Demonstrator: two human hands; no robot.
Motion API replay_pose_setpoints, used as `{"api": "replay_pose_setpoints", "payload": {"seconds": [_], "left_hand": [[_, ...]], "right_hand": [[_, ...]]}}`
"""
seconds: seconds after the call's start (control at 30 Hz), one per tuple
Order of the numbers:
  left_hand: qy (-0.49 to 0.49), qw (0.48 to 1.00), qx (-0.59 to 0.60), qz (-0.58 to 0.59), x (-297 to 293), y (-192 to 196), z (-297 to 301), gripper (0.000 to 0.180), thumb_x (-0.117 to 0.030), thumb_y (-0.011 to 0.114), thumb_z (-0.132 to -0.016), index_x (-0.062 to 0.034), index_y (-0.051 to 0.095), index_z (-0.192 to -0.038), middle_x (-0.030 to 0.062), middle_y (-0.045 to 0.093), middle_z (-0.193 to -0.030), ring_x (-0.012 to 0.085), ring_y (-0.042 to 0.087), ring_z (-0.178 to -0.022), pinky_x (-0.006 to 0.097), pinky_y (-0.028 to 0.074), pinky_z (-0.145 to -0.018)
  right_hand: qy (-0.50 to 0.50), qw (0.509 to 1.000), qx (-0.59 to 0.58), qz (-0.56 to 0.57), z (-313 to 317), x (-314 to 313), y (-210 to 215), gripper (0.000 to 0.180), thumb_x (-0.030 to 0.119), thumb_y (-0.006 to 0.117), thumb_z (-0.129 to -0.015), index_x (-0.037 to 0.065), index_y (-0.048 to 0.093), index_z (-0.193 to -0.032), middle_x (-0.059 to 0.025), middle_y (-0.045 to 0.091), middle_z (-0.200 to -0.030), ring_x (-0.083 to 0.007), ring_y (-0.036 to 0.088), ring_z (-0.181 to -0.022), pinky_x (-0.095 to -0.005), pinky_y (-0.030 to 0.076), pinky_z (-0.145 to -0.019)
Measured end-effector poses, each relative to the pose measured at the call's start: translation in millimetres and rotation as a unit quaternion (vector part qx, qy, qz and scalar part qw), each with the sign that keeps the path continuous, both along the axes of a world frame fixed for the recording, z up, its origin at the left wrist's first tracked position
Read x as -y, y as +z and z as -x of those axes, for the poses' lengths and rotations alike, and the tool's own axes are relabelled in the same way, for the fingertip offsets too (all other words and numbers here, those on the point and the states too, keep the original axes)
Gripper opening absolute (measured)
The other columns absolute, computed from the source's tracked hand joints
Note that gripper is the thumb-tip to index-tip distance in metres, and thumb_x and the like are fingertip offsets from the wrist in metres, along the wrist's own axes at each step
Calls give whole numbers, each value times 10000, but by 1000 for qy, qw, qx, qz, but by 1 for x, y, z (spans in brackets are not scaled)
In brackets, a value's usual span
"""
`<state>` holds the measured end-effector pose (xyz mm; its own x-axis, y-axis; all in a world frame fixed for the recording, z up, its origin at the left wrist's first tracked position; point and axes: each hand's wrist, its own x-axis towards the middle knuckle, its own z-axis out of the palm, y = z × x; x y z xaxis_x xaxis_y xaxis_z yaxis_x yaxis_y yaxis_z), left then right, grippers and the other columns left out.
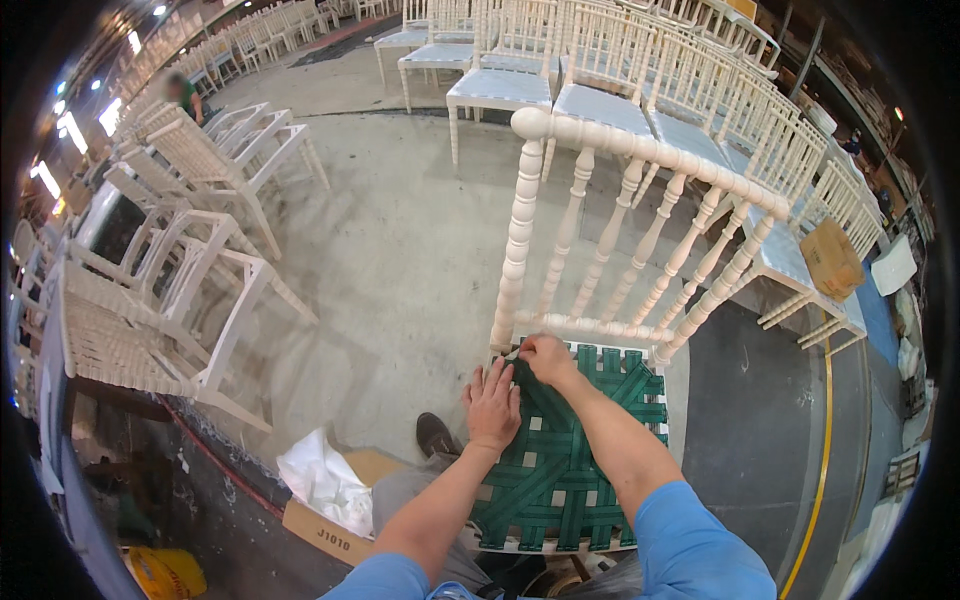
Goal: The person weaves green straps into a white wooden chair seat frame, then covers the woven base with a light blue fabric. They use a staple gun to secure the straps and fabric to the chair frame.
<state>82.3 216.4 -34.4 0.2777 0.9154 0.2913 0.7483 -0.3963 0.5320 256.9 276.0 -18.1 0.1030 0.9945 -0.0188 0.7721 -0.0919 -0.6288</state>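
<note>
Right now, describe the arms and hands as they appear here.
Both arms wear short blue sleeves that end above the elbows; the forearms are bare. The left hand and right hand are ungloved, and no watch, ring or band shows on either.

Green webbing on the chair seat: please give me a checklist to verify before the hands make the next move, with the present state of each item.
1. Left hand lies flat on the green webbing, holding it down: ok.
2. Right hand has a pinch grip at the seat's back edge, near the lower rail: ok.
3. What the right fingers pinch, strap end or fastener: cannot tell.
4. Straps are woven across most of the seat frame: ok.
5. White chair stands upright with its back away from the person: ok.
6. Cardboard box with white sheet sits apart from the hands: ok.
</note>
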Motion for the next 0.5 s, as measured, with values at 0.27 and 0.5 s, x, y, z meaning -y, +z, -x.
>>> {"api": "replay_pose_setpoints", "payload": {"seconds": [0.27,0.5], "left_hand": [[-37,994,-85,58,-1,4,-8,524,-450,391,-1082,-208,509,-1531,-18,448,-1619,454,329,-1494,664,219,-1183],[-7,990,-118,77,0,5,-9,536,-450,382,-1083,-195,500,-1540,-41,374,-1663,462,324,-1496,677,214,-1189]], "right_hand": [[-5,1000,16,22,-1,-8,-8,186,234,727,-862,89,757,-976,-173,706,-1000,-367,678,-1005,-460,532,-893],[-31,999,37,20,11,-11,-11,172,231,728,-856,103,769,-963,-158,722,-1021,-352,683,-1018,-457,537,-899]]}}
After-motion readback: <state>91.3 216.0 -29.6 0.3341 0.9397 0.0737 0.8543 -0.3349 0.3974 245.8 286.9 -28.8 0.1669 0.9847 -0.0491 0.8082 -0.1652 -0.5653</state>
